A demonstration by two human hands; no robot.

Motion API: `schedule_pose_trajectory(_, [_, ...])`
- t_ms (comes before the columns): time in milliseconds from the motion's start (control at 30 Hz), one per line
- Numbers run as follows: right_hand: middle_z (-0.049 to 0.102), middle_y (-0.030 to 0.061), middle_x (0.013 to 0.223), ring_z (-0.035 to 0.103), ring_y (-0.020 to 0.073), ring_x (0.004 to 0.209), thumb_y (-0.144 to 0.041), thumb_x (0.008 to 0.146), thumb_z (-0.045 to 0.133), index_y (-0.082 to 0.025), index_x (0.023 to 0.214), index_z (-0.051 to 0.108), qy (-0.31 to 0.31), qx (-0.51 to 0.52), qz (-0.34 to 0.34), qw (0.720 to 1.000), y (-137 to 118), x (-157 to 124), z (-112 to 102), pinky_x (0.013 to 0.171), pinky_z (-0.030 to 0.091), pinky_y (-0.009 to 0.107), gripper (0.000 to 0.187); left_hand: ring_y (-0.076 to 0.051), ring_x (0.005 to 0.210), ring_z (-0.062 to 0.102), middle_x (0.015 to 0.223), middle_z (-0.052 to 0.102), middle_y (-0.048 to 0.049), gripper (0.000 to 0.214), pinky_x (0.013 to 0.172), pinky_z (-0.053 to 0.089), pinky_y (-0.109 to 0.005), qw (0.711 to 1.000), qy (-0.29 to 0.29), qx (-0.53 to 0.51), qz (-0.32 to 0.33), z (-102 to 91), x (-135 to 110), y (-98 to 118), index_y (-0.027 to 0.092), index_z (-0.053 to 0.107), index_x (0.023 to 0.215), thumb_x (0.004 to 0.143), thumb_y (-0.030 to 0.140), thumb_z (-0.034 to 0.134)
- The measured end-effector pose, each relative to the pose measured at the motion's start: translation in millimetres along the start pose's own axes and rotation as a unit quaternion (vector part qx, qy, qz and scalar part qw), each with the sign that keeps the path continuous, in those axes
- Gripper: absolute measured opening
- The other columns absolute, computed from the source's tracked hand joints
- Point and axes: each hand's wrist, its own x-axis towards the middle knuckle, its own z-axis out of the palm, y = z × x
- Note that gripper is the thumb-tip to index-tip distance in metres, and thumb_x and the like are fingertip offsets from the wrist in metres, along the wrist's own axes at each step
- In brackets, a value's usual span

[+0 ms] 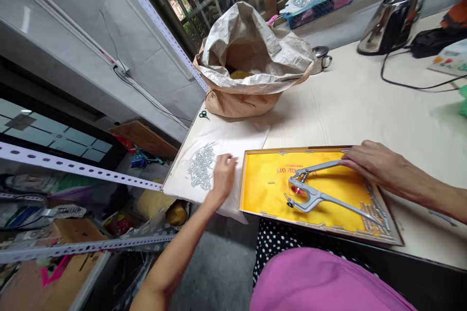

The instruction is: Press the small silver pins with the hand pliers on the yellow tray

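My right hand (370,161) is wrapped round the upper handle of grey metal pliers (314,200) with a spring and a small black knob near the jaw. The handles are spread apart, and the tool lies over a shallow tray (241,180) lined in yellow. Small metal pins (370,216) gather along the tray's right and front sides, and a single one lies on the yellow. Between the tray and a pile of small silvery metal pieces (201,166), my left hand (224,175) hovers with curled fingers; anything pinched in them is too small to make out.
A large paper sack (244,102) stands open at the back of the table (346,112). Small green-handled scissors (204,115) lie near the left edge. Behind are a lidded metal cup (321,60), an electric kettle (396,14) with its cord, and a blue basket (324,12).
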Motion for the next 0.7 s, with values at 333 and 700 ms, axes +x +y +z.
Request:
schedule_pose_trajectory(333, [0.061,0.0084,0.078,0.051,0.0245,0.075,-0.042,0.099,0.043,-0.024,0.083,0.063,-0.034,0.012,0.038,0.999,-12.7,-13.1,20.0,0.073,0.041,0.044,0.031,-0.028,0.097,0.052,0.089,0.062,-0.0136,0.025,0.083,0.043,-0.040,0.977,-0.174,0.117,-0.039,6.8,-8.7,-113.7,0.019,0.061,0.068,0.087,0.009,0.047])
schedule_pose_trajectory(700, [0.060,0.0075,0.080,0.044,0.0207,0.078,-0.044,0.103,0.030,-0.019,0.086,0.062,-0.075,-0.061,0.026,0.995,-36.0,8.9,17.0,0.076,0.035,0.035,0.044,-0.019,0.080,0.067,0.087,0.075,-0.0054,0.019,0.074,0.053,-0.029,0.878,-0.161,-0.425,-0.150,4.8,-18.4,55.7,0.020,0.074,0.083,0.084,0.036,0.063])
